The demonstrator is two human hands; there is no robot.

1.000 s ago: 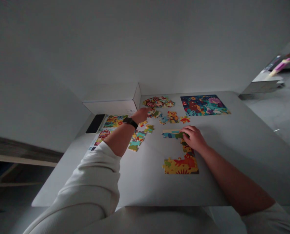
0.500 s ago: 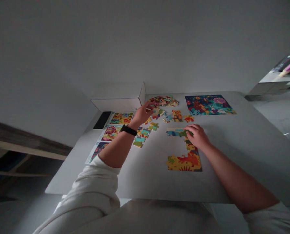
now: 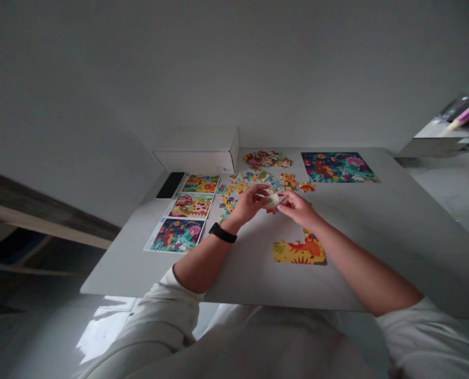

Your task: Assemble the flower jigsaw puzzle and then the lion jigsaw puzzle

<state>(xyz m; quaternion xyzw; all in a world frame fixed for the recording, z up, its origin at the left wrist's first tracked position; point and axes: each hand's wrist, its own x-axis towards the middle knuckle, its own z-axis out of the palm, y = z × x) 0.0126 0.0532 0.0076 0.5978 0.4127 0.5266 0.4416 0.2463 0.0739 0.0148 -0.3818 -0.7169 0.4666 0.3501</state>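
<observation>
A pale cream-and-green puzzle piece point(image 3: 272, 200) is held up between my two hands. My left hand point(image 3: 250, 204) pinches its left side. The fingertips of my right hand point(image 3: 297, 207) close on its right edge. A bit of red shows just below the piece. Nearer to me lies the partly joined puzzle point(image 3: 300, 252), yellow with a red-orange animal; my right hand and forearm hide much of its upper part. Loose puzzle pieces point(image 3: 240, 187) spread behind and to the left of my left hand.
Toward the wall lies a heap of red-toned pieces point(image 3: 266, 159). A finished dark-blue puzzle point(image 3: 340, 167) is at the back right. On the left are a picture sheet point(image 3: 190, 206), a black phone point(image 3: 170, 185) and a white box point(image 3: 197, 160).
My left hand has moved right and toward me from the loose pieces. My right hand has left the puzzle's upper row and moved left, and both now meet at a puzzle piece.
</observation>
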